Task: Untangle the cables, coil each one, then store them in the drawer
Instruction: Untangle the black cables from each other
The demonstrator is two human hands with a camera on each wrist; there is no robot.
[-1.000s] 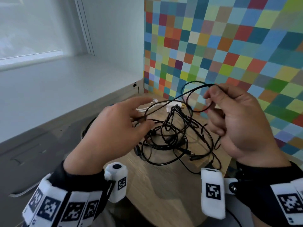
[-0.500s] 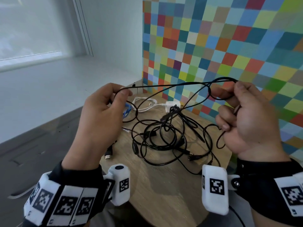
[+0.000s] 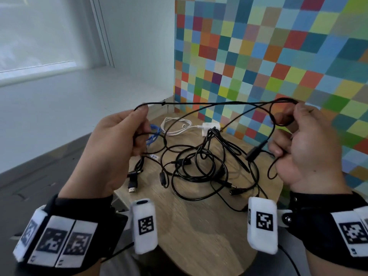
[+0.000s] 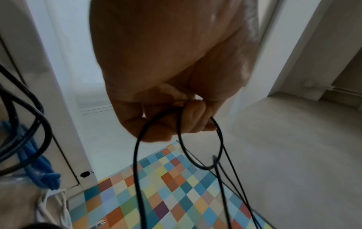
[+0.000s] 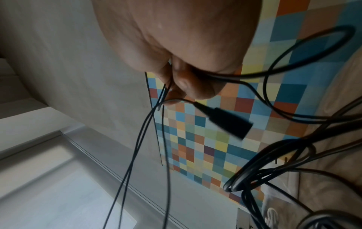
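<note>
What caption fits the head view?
Both hands, left hand and right hand, stretch a thin black cable above the tangle on the wooden table.

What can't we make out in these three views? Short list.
- Drawer: in no view, so open or shut is unknown.
- Thin black cable: head view; whether it is free of the black tangle is unclear, the strands overlap.
- Left hand: its back hides the fingertips in the head view; the left wrist view shows only curled fingers on a loop.
- Blue cable: partly behind the left hand.
- Plug by the right hand: blurred, type unreadable.
</note>
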